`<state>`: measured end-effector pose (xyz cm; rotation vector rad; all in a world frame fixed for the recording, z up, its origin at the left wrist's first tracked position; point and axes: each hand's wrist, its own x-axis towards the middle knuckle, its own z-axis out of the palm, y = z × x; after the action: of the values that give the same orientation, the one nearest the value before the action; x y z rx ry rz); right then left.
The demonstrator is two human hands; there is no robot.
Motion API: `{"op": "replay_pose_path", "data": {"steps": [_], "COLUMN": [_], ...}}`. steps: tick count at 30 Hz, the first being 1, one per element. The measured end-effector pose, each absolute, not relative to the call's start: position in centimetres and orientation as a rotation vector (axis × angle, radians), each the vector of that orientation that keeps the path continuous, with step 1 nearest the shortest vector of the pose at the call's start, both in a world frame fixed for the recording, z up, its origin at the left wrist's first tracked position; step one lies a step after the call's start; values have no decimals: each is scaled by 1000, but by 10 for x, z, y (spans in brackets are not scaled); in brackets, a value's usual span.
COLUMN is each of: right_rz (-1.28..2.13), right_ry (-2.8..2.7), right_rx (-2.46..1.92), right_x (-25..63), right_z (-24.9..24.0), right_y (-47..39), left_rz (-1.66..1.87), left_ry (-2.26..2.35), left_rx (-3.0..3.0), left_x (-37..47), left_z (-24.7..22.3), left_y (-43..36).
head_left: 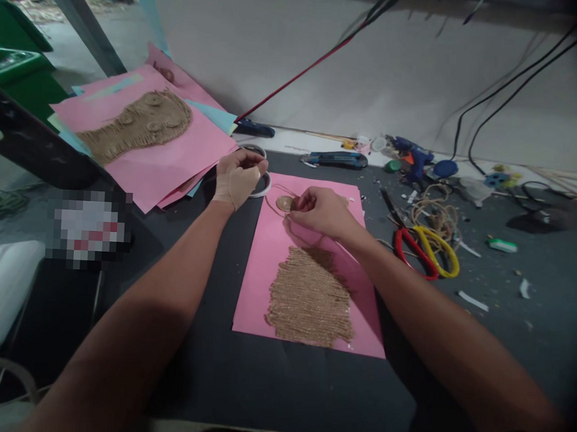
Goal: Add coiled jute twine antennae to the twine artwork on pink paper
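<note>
My right hand [320, 211] is over the upper part of a pink sheet [259, 266], its fingers pinched on jute twine [292, 228] beside a small round twine coil [284, 203]. A loose loop of the twine curves around the fingertips. To the left, my left hand [237, 178] is raised with curled fingers; a thin strand crosses its back and the fingers seem closed on the twine. Below both hands, a patch of twine rows [310, 298] lies on the sheet. A white ring [265, 188], partly hidden, sits behind my left hand.
Scissors with red and yellow handles [424, 252] lie to the right near tangled twine [436, 211]. Behind are a blue utility knife [337, 159] and a blue glue gun [412, 159]. Stacked pink sheets [145, 176], the top one bearing twine work [143, 121], are at the left.
</note>
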<state>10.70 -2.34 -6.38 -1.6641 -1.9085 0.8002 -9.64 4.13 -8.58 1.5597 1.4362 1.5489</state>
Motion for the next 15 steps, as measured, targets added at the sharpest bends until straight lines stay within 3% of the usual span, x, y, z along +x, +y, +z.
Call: {"op": "replay_pose_path", "data": {"steps": [15], "right_rz": [793], "right_ry": [-1886], "right_rx": [-1680], "right_x": [108], "right_z": [-63], "right_y": [-24], "left_rz": [1486], "left_ry": [1488], "left_rx": [1613], "left_x": [-96], "left_z": [-87], "left_y": [41]}}
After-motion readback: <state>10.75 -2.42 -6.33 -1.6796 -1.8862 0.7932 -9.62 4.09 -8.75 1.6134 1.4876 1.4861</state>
